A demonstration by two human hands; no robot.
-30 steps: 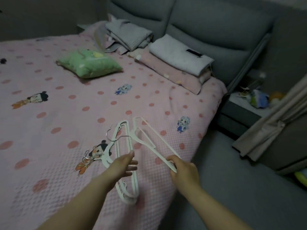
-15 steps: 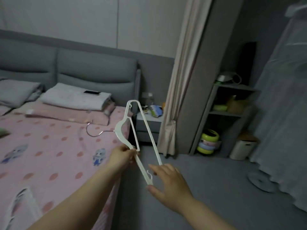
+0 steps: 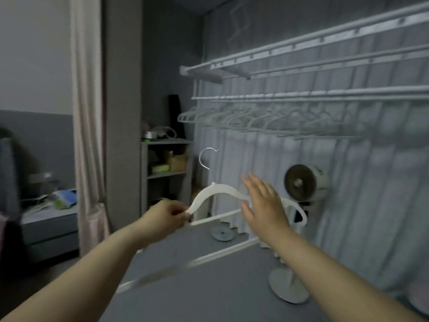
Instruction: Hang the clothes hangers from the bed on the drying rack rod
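While the left hand (image 3: 170,217) holds it in mid-air, the white plastic clothes hanger (image 3: 222,190) sits roughly level, its metal hook (image 3: 207,158) pointing up.

- Left hand: fingers (image 3: 183,214) curled round the hanger's left shoulder tip, gripping it where the shoulder meets the lower bar.
- Right hand (image 3: 264,205): flat and unclenched, fingers (image 3: 255,185) straight and slightly spread, holding nothing. It lies in front of the hanger's right half; whether it touches the plastic cannot be told.
- Hanger position: below the drying rack rod (image 3: 278,95) and well apart from it, the hook short of the rod, in front of the grey pleated curtain (image 3: 371,194).
- Drying rack rod: white, running from centre to the right edge, with further rails above it. A row of pale hangers (image 3: 243,118) hangs beneath, packed close together.
- Fan (image 3: 301,183): round, white-cased, just right of the right hand, against the grey curtain.
- Round stand base (image 3: 289,289): on the grey floor (image 3: 209,287), below the right forearm.
- Grey shelf unit (image 3: 144,182): left of the rack, holding small boxes and clutter too blurred to name.
- Cream curtain (image 3: 87,112): hanging at left.
- Bedside cabinet (image 3: 51,228): beyond the cream curtain, at the left edge, with papers on top.
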